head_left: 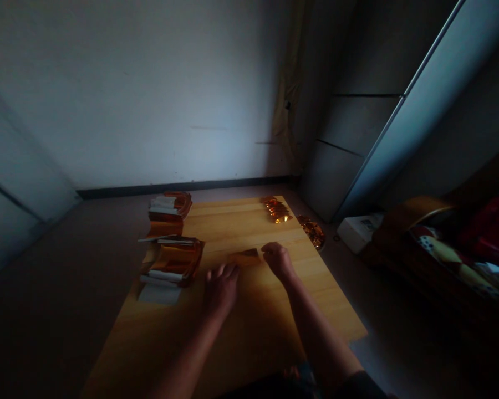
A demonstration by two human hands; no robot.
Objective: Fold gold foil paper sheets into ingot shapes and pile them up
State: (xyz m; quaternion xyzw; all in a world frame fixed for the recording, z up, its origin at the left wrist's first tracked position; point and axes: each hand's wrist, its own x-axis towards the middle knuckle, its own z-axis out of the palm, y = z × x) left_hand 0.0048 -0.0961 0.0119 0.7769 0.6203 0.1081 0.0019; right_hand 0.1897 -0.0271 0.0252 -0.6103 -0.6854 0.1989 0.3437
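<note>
A small gold foil sheet (pixel 245 257) lies flat on the wooden board (pixel 249 310), between my two hands. My right hand (pixel 276 259) is closed, its fingertips pinching the sheet's right edge. My left hand (pixel 221 286) rests palm down just below the sheet's left corner, fingers curled with their tips by the paper. It is too dim to see whether the left fingers grip the sheet.
Two stacks of gold and white foil paper (pixel 172 260) (pixel 168 213) sit on the board's left side. Folded gold pieces (pixel 278 210) lie at the far right corner, and more (pixel 312 231) on the floor beside it. A white box (pixel 360 230) and a patterned basket (pixel 453 249) stand to the right.
</note>
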